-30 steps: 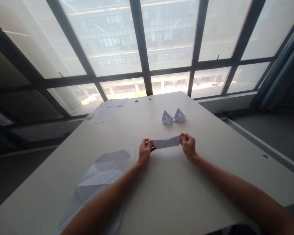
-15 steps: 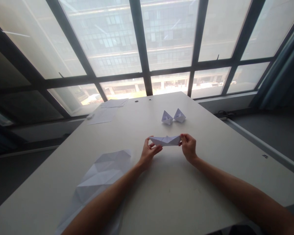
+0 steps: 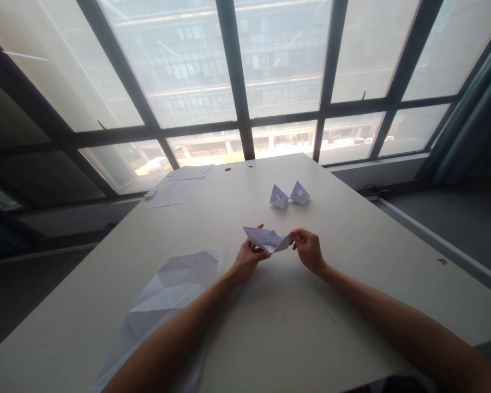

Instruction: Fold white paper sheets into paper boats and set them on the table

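Observation:
A folded white paper boat [image 3: 265,238] is held over the table between my two hands, its hollow side turned up toward me and its long point to the left. My left hand [image 3: 249,258] supports it from below and behind, thumb along the near side. At the boat's right tip, my right hand [image 3: 308,248] pinches the paper between thumb and fingers. Just beyond stand two finished-looking paper boats, the left boat [image 3: 279,197] close beside the right boat [image 3: 300,193], each with a raised peak.
On the white table [image 3: 331,333], a large creased sheet of paper [image 3: 163,295] lies partly under my left forearm. Flat paper sheets [image 3: 190,172] rest at the far left corner. Tall windows rise behind the table, and a blue curtain [image 3: 466,114] hangs at right.
The boat has turned and tipped, so its hollow inside now shows. My right hand has moved slightly left and down with its tip; the left hand has shifted a little lower under it.

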{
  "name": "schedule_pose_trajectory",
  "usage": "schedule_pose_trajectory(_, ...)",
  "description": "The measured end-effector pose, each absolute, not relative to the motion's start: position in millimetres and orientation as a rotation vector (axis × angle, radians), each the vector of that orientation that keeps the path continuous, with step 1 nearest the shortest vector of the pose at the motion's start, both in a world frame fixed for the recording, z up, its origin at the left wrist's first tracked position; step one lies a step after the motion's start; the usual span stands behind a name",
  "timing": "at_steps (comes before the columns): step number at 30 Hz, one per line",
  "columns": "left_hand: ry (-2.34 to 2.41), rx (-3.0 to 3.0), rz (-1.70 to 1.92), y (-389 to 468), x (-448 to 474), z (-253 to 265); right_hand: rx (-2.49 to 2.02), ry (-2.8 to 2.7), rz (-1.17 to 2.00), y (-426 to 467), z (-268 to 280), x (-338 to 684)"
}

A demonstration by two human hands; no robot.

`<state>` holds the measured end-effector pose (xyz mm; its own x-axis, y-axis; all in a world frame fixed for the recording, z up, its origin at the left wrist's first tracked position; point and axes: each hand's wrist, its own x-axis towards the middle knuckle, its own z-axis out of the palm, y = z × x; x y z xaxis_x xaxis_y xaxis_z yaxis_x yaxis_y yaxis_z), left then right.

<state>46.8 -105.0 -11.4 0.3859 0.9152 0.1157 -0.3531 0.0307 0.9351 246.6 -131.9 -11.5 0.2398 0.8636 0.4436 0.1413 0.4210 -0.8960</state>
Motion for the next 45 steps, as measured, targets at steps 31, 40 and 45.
schedule_pose_trajectory(31, 0.755, 0.945, 1.123, -113, 51, -14, -1.052, -1.320, 1.139, -141, -14, 232)
schedule_pose_trajectory(40, 0.828, 0.968, 1.105, -115, 52, -8, -1.017, -1.330, 1.129, -145, -3, 230)
schedule_pose_trajectory(45, 0.865, 0.896, 1.176, -114, 53, -6, -1.066, -1.296, 1.055, -144, -3, 231)
